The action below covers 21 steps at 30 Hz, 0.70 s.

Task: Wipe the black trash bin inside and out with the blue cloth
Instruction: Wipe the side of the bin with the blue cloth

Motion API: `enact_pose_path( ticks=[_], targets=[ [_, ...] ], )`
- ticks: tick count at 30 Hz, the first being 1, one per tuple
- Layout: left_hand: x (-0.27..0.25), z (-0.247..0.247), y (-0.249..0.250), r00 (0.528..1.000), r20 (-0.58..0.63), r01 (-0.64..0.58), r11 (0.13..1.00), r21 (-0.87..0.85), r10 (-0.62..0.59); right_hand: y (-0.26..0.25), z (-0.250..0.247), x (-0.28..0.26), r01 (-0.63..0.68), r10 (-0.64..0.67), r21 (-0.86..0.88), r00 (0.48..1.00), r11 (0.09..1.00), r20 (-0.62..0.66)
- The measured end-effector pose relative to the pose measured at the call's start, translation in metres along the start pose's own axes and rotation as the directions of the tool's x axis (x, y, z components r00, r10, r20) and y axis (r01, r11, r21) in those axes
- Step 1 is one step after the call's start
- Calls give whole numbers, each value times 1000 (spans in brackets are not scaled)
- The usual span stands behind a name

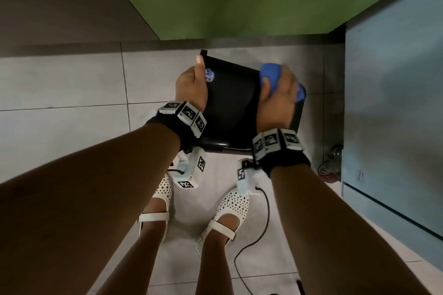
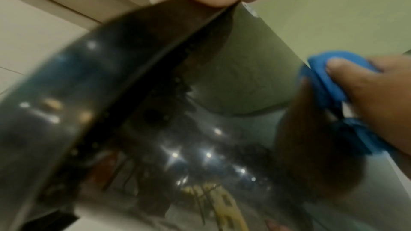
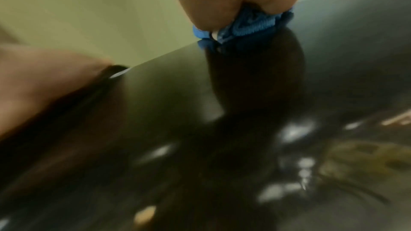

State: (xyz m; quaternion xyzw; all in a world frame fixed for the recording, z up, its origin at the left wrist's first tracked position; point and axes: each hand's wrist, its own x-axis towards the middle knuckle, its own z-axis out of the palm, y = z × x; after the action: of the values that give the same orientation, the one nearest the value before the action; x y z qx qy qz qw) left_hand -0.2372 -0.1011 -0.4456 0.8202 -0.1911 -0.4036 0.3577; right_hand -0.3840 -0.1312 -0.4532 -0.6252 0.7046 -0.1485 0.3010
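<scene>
Bin (image 1: pixel 232 103) held off the tiled floor (image 1: pixel 72 84) in front of the person, tilted, one outer wall turned up, presumably so that face can be reached. Left hand (image 1: pixel 191 86) grips the far-left edge, thumb up beside a round sticker (image 1: pixel 210 75), steadying it against the rubbing. Right hand (image 1: pixel 278 96) is closed round the bunched blue cloth (image 1: pixel 269 73), pressing it on the far-right corner. Outside wipe appears under way; the inside is not visible.

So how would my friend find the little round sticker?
Look over the tiled floor to the black bin held between two hands. The sticker sits near the bin's far left corner, beside the left hand's thumb. It is the only small blue-and-white circle there; the other blue thing is a cloth.
</scene>
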Motion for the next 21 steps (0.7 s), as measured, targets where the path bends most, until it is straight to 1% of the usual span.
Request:
enact_pose_path(
  ticks=[2, 4, 5, 6, 8, 9, 10, 12, 13, 14, 16, 17, 19, 20, 21],
  targets=[
    [0, 1, -2, 1000, -4, 15, 1000, -15, -15, 19, -17, 7, -155, 157, 23, 985, 988, -73],
    [2, 1, -5, 1000, -11, 20, 999, -27, -21, 31, -27, 6, -306, 312, 68, 943, 949, -112],
    [2, 0, -6, 1000, -10, 22, 999, -26, -22, 33, -28, 1, -337, 344, 76, 930, 938, -130],
    [1, 0, -6, 1000, -7, 27, 999, -25, -27, 33, -26, -6, -332, 340, 76, 928, 940, -150],
    [0, 0, -5, 999, 2, 38, 999, -34, -38, 28, -18, -22, -249, 257, 65, 949, 966, -183],
    [0, 0, -3, 999, 6, 44, 998, -38, -44, 23, -13, -31, -201, 208, 56, 963, 978, -174],
    [0, 0, -2, 999, 8, 46, 998, -43, -46, 19, -7, -39, -165, 170, 49, 976, 985, -140],
    [0, -1, 0, 999, 2, 43, 998, -48, -43, 5, 9, -56, -117, 118, 86, 993, 989, -11],
    [0, 0, 0, 999, -3, 44, 998, -42, -44, -4, 16, -63, -83, 76, 130, 996, 988, 54],
    [-1, -1, 0, 999, -12, 47, 998, -35, -48, -15, 23, -68, -16, 0, 164, 995, 986, 98],
    [-2, -1, -1, 998, -25, 54, 998, -34, -55, -37, 34, -69, 156, -180, 164, 973, 974, 145],
    [-2, -1, -2, 998, -27, 49, 998, -35, -50, -46, 39, -63, 211, -233, 151, 961, 966, 147],
    [-3, -1, -1, 1000, -26, 17, 1000, -20, -18, -54, 45, -39, 256, -268, 123, 959, 959, 87],
    [-4, -1, 0, 1000, -25, 4, 1000, -10, -4, -56, 45, -25, 252, -261, 122, 963, 960, 66],
    [-4, -1, 0, 1000, -21, 4, 1000, -7, -4, -55, 43, -13, 231, -240, 117, 968, 966, 75]
  ],
)
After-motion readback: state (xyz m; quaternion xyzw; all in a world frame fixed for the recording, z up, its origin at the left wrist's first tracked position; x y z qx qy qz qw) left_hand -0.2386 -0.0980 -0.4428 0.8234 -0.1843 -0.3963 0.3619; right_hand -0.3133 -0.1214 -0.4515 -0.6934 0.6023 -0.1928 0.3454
